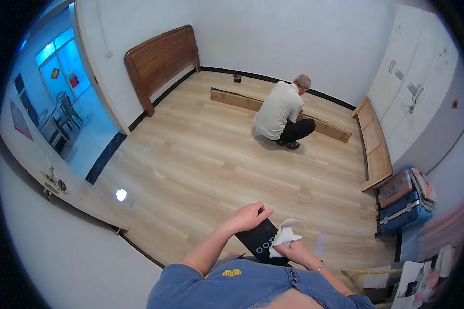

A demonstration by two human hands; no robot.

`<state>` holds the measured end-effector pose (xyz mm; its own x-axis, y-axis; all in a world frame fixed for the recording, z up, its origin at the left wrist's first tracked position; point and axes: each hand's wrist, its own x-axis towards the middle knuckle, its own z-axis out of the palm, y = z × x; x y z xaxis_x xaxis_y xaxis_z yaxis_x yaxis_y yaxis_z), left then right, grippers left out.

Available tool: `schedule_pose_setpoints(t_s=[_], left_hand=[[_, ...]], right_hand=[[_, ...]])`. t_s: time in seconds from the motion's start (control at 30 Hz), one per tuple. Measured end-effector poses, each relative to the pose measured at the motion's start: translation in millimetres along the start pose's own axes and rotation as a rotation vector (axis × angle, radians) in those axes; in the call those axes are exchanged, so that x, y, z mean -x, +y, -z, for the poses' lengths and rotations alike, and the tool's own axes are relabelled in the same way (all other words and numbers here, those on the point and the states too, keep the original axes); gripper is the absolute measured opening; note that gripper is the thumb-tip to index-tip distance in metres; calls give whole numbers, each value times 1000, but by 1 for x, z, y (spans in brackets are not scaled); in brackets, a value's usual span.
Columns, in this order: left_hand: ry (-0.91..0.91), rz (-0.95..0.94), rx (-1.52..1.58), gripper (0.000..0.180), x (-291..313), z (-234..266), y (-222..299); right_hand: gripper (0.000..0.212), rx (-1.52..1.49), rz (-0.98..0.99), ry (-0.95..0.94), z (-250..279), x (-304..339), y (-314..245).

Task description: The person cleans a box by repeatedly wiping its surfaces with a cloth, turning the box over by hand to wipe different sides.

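Note:
My left hand (248, 217) is closed on the upper edge of a flat, dark package (253, 238) with pale printing, held in front of my body. Whether it is a box or a bag I cannot tell. A crumpled white tissue (284, 236) is gripped in my right hand (297, 253), which lies against the other side of the package. The tissue covers part of the printing, and my blue shirt (216, 283) is just below.
Across the room a person (278, 116) squats by a long cardboard box (237, 100). A wooden headboard (162, 64) leans on the left wall, and a wooden bed panel (375, 144) against white wardrobes (417, 77). Suitcases (403, 208) stand at right; a doorway (87, 134) opens at left.

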<state>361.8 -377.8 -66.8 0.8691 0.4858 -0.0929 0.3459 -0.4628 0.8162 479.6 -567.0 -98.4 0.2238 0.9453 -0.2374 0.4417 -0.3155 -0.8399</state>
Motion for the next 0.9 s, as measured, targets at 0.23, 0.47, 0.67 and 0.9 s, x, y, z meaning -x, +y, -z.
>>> schedule_pose_setpoints(t_s=[0.23,0.47,0.67,0.9], left_hand=[[-11,39,9,46,6,38,-20],[-34,0,13,46,3,46,-25],[-76,2,66,43,-6,42,-22],[-140,19,45,40,-25,33,-9]], right_hand=[[34,-35,-9,-16,-21,-28,-32],[37,-32,-7,45,-32,-34,-31],[39,-42,-86,-42,-20,-36,-32],[43,36,-145,59,-16,-26,-23]])
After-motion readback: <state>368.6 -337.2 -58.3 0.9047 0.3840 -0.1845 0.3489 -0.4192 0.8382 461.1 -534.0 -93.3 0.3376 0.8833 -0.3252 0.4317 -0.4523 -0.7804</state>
